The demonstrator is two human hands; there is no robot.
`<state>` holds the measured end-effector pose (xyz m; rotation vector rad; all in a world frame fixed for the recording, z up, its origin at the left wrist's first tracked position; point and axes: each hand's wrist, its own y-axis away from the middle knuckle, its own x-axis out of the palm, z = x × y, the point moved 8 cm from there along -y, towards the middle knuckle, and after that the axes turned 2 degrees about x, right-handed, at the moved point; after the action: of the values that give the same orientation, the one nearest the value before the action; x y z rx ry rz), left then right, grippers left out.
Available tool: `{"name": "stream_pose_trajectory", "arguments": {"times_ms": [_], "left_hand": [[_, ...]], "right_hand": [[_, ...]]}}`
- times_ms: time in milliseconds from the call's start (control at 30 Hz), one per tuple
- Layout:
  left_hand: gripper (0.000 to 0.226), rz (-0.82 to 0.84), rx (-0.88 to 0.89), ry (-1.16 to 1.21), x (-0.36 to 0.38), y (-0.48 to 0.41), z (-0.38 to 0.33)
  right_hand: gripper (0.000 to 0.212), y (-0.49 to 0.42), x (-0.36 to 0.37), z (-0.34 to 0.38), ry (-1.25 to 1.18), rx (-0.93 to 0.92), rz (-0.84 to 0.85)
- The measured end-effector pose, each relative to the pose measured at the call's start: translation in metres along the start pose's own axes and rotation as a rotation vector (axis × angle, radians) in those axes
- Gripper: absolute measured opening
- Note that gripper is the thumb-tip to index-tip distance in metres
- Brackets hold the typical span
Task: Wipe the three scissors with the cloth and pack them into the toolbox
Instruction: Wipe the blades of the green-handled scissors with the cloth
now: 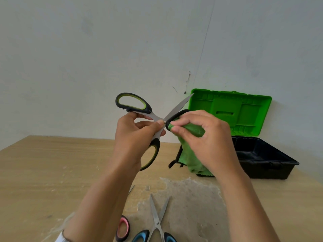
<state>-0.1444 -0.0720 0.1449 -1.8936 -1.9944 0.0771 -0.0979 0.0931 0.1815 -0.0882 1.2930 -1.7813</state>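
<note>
My left hand [134,137] grips the green-and-black scissors [132,103] near the pivot, blades spread open, held up above the table. My right hand [206,137] pinches the green cloth [192,158] around one blade just right of the pivot; the rest of the cloth hangs down. The other blade [180,107] points up and right. The blue-handled scissors [157,222] lie open on the table near the bottom edge. Left of them lie the pink-handled scissors [123,227], partly hidden behind my left forearm. The toolbox [267,161] stands open at the right.
The toolbox's green lid [230,110] leans upright against the white wall; its black tray shows nothing inside from here. The wooden table [52,172] has a worn, pale patch in front of the toolbox.
</note>
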Motion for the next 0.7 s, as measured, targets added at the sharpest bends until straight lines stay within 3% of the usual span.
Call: {"name": "stream_pose_trajectory", "arguments": {"times_ms": [133,500,700], "left_hand": [[0.021,-0.014,0.024,-0.007,0.000,-0.001,0.002],[0.022,0.016,0.019,-0.006,0.011,0.003,0.007],[0.021,0.008,0.041,-0.013,0.011,0.003,0.005]], "right_hand": [[0.005,0.002,0.008,-0.003,-0.046,0.040,-0.050],[0.012,0.007,0.005,-0.016,-0.139,0.185,-0.187],[0.013,0.002,0.003,-0.014,-0.193,0.169,-0.029]]}}
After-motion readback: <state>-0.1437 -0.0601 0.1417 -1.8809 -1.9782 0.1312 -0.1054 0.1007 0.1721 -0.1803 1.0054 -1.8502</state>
